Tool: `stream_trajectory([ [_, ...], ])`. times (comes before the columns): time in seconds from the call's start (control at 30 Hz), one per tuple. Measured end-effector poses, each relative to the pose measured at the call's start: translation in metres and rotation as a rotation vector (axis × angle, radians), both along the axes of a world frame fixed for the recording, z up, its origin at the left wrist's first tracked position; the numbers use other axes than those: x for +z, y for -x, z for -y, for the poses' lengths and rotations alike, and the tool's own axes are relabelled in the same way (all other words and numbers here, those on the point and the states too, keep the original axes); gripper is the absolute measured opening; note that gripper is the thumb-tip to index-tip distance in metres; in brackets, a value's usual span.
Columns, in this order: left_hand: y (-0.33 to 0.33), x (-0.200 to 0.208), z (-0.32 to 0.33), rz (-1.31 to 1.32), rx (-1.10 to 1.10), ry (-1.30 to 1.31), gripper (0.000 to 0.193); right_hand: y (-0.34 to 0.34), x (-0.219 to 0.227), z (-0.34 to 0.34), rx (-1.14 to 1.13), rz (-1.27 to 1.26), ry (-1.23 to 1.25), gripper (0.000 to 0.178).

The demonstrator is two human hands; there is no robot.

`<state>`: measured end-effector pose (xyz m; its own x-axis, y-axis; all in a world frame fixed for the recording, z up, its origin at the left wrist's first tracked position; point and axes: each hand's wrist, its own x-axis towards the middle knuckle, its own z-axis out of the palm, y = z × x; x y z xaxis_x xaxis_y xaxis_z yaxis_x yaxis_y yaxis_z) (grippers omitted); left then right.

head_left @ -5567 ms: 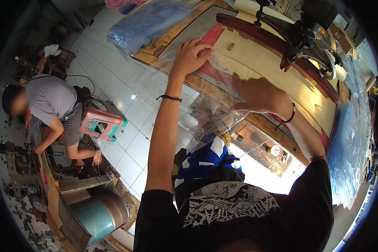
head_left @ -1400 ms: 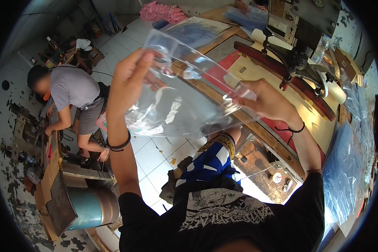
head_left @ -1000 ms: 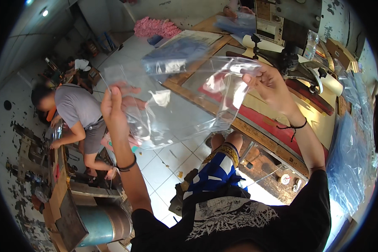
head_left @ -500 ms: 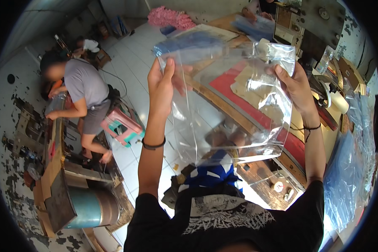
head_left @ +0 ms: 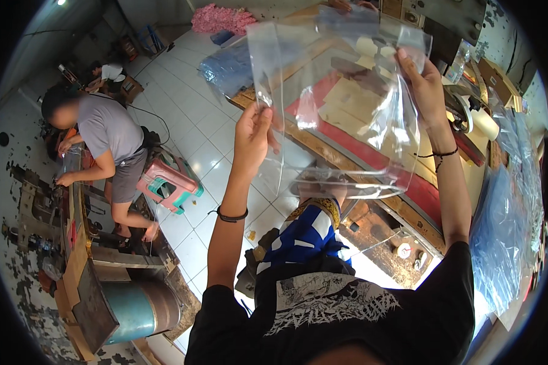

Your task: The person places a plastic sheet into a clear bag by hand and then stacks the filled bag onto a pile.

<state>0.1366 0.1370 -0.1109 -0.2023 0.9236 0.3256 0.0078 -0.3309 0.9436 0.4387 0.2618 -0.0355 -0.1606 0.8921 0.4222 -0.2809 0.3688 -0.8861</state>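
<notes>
Between my two raised hands hangs a clear plastic bag, see-through with bright glare on its right side and a folded lower edge. My left hand pinches its left edge, thumb in front and the other fingers partly behind the film. Higher up, my right hand grips the upper right edge between thumb and fingers. Through the film show a red strip and cream sheets on the wooden workbench beyond.
A stack of bluish plastic lies at the bench's far left end. More plastic sheets hang at the right. On the left a person works by a pink and green stool and a teal drum. Another person's hands show at the far edge.
Both hands have moved up with the bag, the right one slightly. My left hand has slid lower on the bag's left edge and shifted right. The view has tilted a little.
</notes>
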Motion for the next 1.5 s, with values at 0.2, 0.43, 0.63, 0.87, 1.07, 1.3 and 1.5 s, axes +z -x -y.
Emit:
stream_trajectory([
  [0.2, 0.009, -0.001, -0.006, 0.092, 0.282, -0.121, 0.02, 0.009, -0.001, 0.013, 0.306, 0.453, 0.044, 0.062],
  [0.43, 0.03, -0.034, -0.04, -0.102, 0.497, -0.053, 0.034, 0.025, -0.05, -0.007, 0.127, 0.703, -0.055, 0.041],
  [0.63, 0.02, -0.097, -0.051, -1.172, 0.357, 0.032, 0.05, 0.021, -0.102, -0.035, 0.137, 1.039, 0.005, 0.057],
  [0.87, -0.008, -0.114, -0.042, -1.147, 0.331, 0.103, 0.058, 0.042, -0.095, -0.002, -0.226, 1.348, -0.521, 0.06],
  [1.07, -0.025, -0.141, -0.047, -0.816, 0.439, -0.032, 0.059, 0.059, -0.142, 0.014, -0.048, 1.571, -0.438, 0.064],
  [1.3, -0.047, -0.223, -0.021, 0.62, 0.162, 0.299, 0.05, 0.06, -0.143, 0.01, -0.05, 1.58, -0.444, 0.064],
  [1.5, -0.023, -0.216, 0.011, 0.694, -0.099, 0.17, 0.032, 0.059, -0.149, 0.007, -0.066, 1.585, -0.465, 0.062],
])
